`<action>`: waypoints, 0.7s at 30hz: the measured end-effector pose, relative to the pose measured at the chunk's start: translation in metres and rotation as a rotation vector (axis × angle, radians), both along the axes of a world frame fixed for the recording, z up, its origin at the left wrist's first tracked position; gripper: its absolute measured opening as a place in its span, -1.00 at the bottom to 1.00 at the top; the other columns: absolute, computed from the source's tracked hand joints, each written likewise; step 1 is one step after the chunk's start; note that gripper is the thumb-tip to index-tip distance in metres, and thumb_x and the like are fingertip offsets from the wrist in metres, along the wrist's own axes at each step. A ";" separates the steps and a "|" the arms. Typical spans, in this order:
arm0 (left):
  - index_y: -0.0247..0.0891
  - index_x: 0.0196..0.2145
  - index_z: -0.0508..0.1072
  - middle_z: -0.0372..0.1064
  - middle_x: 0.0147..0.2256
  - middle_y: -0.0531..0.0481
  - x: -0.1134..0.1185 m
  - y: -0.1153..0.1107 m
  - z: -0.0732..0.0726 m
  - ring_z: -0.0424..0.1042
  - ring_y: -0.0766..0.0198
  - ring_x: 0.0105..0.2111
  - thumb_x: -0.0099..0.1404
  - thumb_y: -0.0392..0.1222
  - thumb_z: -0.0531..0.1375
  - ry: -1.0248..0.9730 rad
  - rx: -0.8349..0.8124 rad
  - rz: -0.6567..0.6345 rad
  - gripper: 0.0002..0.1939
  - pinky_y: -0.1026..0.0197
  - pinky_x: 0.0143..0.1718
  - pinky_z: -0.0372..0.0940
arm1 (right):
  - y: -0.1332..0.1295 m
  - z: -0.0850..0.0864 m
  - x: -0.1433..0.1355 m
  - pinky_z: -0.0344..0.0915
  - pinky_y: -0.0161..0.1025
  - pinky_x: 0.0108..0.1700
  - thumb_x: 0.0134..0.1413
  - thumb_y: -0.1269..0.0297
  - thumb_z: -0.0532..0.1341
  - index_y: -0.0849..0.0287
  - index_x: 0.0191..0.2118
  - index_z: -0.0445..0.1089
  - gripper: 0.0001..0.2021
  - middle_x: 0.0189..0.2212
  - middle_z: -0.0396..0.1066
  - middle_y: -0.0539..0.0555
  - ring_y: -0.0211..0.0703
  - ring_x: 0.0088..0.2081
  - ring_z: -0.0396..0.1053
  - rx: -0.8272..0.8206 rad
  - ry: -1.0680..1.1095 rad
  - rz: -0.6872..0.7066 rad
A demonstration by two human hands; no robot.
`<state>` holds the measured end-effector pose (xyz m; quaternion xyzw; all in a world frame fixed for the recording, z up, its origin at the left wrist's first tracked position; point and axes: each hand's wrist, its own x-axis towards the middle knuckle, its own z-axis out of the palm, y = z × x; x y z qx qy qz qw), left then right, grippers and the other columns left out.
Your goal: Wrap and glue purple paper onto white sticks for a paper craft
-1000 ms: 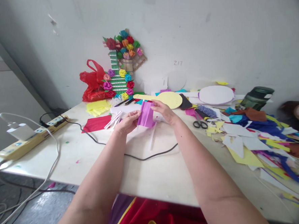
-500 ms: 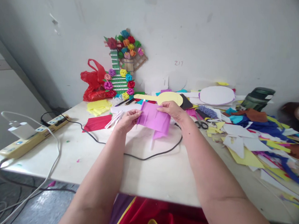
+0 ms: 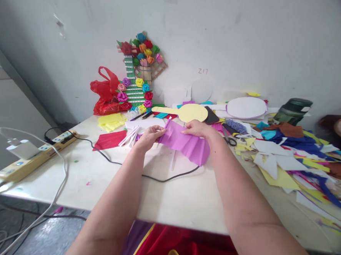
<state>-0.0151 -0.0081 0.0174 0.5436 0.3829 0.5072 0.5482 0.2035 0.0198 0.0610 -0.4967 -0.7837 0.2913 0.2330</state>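
Note:
A strip of purple crepe paper (image 3: 184, 141) is stretched between my two hands above the table. My left hand (image 3: 151, 137) pinches its left edge, where the paper wraps around a thin white stick (image 3: 168, 122). On the upper edge, my right hand (image 3: 196, 129) closes with thumb and fingers; the loose end hangs down to the right beneath that hand. Left of my left hand lie several white rolled paper sticks (image 3: 129, 136) and a piece of red crepe paper (image 3: 109, 140). Another thin white stick (image 3: 173, 159) shows below the purple strip.
A power strip (image 3: 36, 156) with a white charger sits at the left, its black cable (image 3: 167, 180) crossing the table. Behind stand a paper-flower decoration (image 3: 135, 90) and a red plastic bag (image 3: 105, 91). Paper scraps (image 3: 283, 165), scissors (image 3: 231, 141) and a dark bottle (image 3: 293, 112) lie right.
The purple paper has spread out longer, its free end now swinging to the right below my right hand. The stick at its left edge shows more clearly. Both hands keep hold.

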 end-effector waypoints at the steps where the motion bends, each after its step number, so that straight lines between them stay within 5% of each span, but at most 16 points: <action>1: -0.31 -0.51 0.33 0.20 -0.67 0.12 0.001 0.001 -0.001 0.16 0.47 -0.68 -0.11 -0.09 0.34 0.015 0.000 -0.010 -0.69 0.36 -0.64 0.04 | -0.001 0.000 -0.001 0.04 -0.35 -0.50 -0.31 0.14 0.29 0.24 -0.68 0.29 -0.73 -0.71 0.18 -0.07 -0.34 -0.58 0.12 -0.001 0.005 0.009; 7: -0.31 -0.49 0.36 0.20 -0.64 0.11 0.003 0.001 -0.005 0.17 0.47 -0.66 -0.07 -0.09 0.32 0.059 0.006 -0.086 -0.72 0.36 -0.62 0.05 | -0.004 -0.003 -0.020 0.16 -0.29 -0.15 -0.18 0.15 0.25 0.21 -0.31 0.44 -0.72 -0.32 0.43 0.04 -0.21 -0.24 0.31 0.016 0.372 0.103; 15: -0.32 -0.46 0.36 0.21 -0.64 0.11 0.006 0.000 -0.005 0.17 0.47 -0.66 -0.07 -0.06 0.31 0.092 0.002 -0.125 -0.70 0.35 -0.60 0.04 | 0.004 -0.021 -0.038 0.14 -0.37 -0.49 -0.25 0.22 0.28 0.27 -0.52 0.33 -0.79 -0.63 0.28 -0.05 -0.36 -0.57 0.19 -0.117 0.664 0.005; 21: -0.34 -0.42 0.35 0.21 -0.62 0.14 0.008 0.001 -0.006 0.16 0.50 -0.65 -0.07 -0.04 0.31 0.123 -0.001 -0.148 -0.65 0.39 -0.60 0.03 | 0.002 -0.023 -0.040 0.10 -0.38 -0.56 -0.34 0.22 0.31 0.25 -0.56 0.29 -0.77 -0.67 0.22 -0.09 -0.39 -0.63 0.13 -0.173 0.773 -0.041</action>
